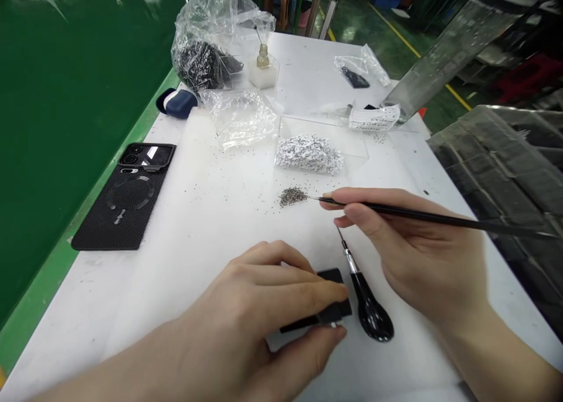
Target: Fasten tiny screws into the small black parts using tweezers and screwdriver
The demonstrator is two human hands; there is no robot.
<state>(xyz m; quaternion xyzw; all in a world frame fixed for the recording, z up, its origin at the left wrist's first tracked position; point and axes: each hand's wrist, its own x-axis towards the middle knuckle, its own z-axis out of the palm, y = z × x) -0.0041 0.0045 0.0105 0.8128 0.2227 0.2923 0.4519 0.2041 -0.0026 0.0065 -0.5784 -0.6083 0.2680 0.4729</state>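
Observation:
My left hand (pixel 264 302) is closed round a small black block (pixel 332 279) on the white sheet; its fingers cover much of the block. In my right hand (pixel 409 244) is a pair of thin black tweezers (pixel 396 211), pinched between thumb and fingers. Their fine tip reaches the right edge of a heap of tiny metallic parts (pixel 292 197), too small to name. Between my hands lies an awl-like tool (pixel 369 302) with a black bulb handle and a thin metal point. Behind the heap, small white-and-grey pieces (pixel 308 154) fill a clear tray.
A phone in a black case (pixel 127 197) lies at the left. Farther back are a clear bag of black parts (pixel 202 62), a small bottle (pixel 263 56) in a white block and a labelled bag (pixel 373 118). Clear drawers (pixel 505 173) stand at the right.

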